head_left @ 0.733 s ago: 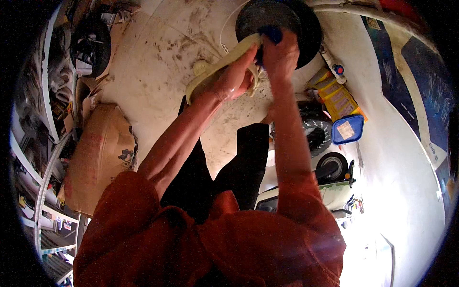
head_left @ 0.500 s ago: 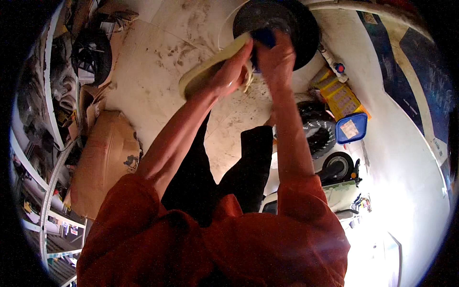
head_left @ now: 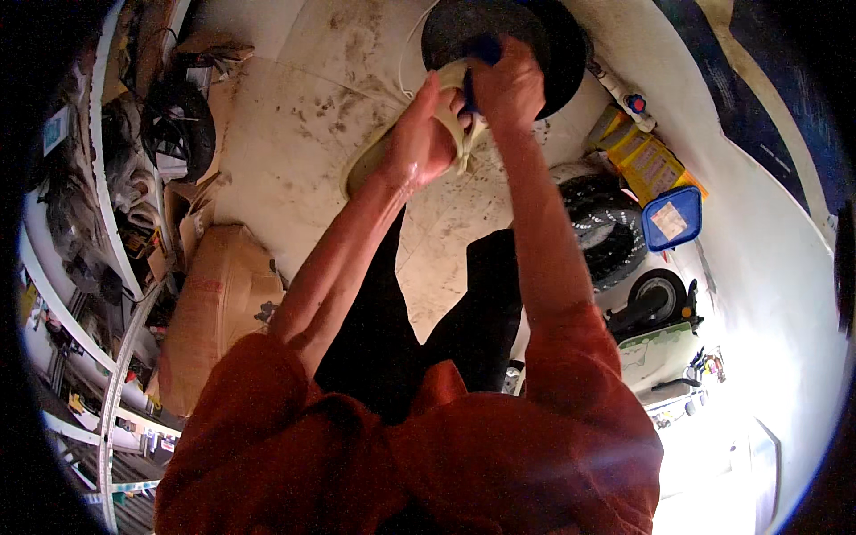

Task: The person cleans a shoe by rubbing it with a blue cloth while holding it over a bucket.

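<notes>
Clog [head_left: 364,162], pale yellow, tilts in left hand [head_left: 417,144], grip closed round it, apparently bracing it against right hand [head_left: 510,87], whose grip clasps dark-blue item [head_left: 484,48], mostly hidden. Black tub [head_left: 567,55] stands beyond, presumably for reach.

From my remote view, no wording legible. I note pale label [head_left: 669,220] on blue container [head_left: 687,234], right of frame; printed panels [head_left: 654,169] on yellow box [head_left: 635,154], just above; faint reddish print [head_left: 208,286] on cardboard box [head_left: 218,321], left of frame.
</notes>
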Demonstrator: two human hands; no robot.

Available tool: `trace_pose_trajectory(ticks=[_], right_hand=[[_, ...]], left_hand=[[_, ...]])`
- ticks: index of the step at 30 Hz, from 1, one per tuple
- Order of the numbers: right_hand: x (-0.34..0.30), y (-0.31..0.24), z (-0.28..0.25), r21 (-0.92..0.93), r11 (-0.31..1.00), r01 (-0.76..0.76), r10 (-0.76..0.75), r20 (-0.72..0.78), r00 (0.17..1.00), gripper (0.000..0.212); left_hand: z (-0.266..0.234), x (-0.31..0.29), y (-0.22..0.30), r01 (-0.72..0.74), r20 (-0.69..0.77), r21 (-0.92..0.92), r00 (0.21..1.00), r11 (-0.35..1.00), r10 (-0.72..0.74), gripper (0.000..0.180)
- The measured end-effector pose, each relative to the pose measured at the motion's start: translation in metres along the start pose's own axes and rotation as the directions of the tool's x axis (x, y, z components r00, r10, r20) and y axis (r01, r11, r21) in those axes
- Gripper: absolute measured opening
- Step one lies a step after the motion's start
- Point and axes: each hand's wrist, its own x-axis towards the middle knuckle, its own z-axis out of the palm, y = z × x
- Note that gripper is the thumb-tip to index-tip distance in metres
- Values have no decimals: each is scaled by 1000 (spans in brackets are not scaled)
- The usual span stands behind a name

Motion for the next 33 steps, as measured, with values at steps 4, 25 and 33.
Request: trace_pose_trajectory(ticks=[4,25,33], right_hand=[[22,23,2,61,994,-87,85,23,996,43],[-27,69,-45,844,-302,-444,292,525,800,27],[-47,7,-12,662,748,-39,219,-191,957,27]], left_hand=[[-5,-3,1,-2,108,-3,994,1000,3,69],[4,-30,27,-35,172,-411,978,911,115,74],[21,-22,4,-159,185,-9,970,987,158,66]])
